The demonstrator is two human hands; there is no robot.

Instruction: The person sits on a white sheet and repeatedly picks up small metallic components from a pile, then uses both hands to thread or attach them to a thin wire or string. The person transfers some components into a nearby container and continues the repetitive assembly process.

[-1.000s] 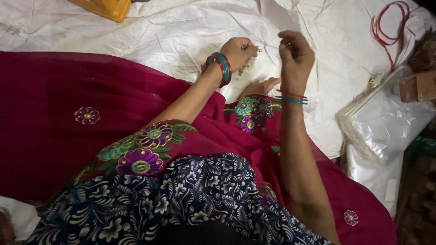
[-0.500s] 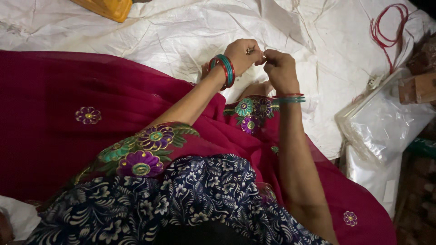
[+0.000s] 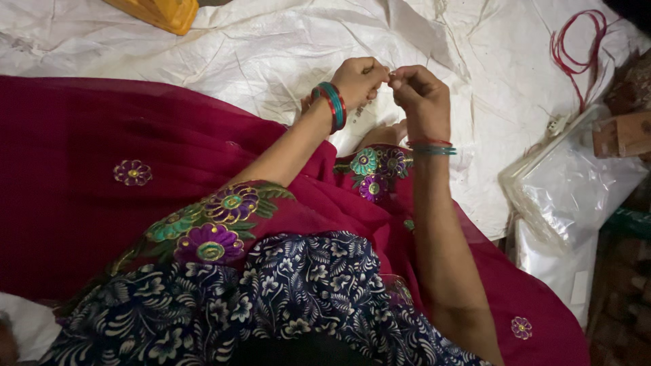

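White sheet (image 3: 285, 47) underneath, red cord (image 3: 576, 41), hands pinched together

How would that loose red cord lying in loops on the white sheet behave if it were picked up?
The thin red cord would probably go limp and dangle, since it lies in slack, uneven loops. It looks light for its length, so it should lift easily off the crinkled white plastic sheet. The loops might tangle or snag; its lower end seems to run toward a small white plug.
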